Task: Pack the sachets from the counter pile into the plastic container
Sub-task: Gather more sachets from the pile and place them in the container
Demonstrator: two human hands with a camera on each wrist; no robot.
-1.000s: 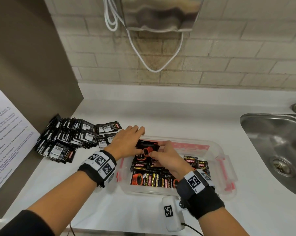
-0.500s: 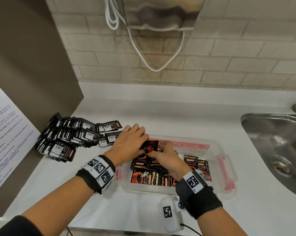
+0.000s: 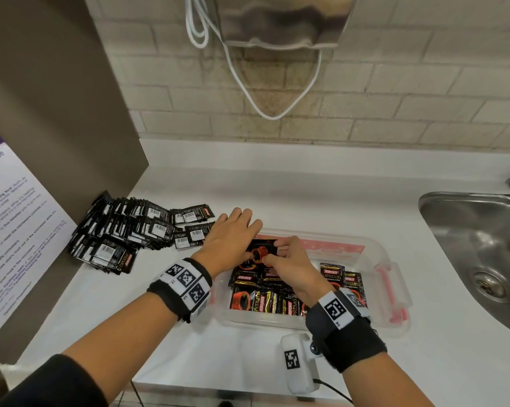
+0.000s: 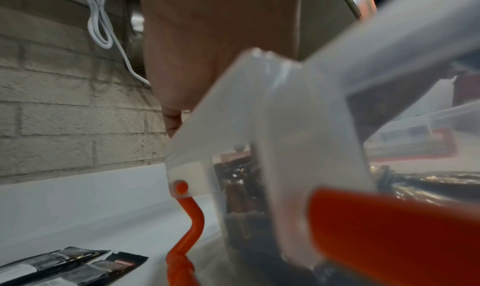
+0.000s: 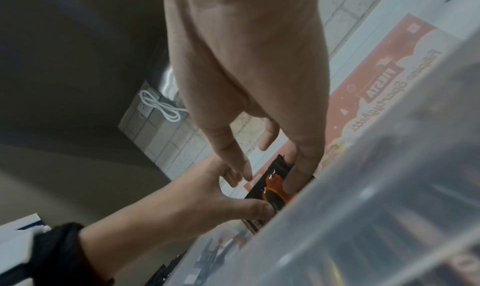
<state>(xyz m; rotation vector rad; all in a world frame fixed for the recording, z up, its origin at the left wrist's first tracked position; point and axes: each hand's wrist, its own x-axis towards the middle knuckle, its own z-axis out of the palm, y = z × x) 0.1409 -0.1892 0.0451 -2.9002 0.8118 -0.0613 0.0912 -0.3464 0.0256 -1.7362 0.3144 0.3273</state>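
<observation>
Both hands, left hand and right hand, pinch one black-and-red foil sachet over the clear plastic container; placing step. Next: lay it flat among packed sachets, then reach the worktop pile.

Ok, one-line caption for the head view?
Both hands hold a sachet over the half-filled container.

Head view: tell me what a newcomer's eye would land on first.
Both hands meet over the clear plastic container at centre: the left hand and right hand hold a black sachet with a red cup on it above the sachets already packed inside. Next, the sprawling sachet pile on the counter to the left, against the brown panel.
</observation>
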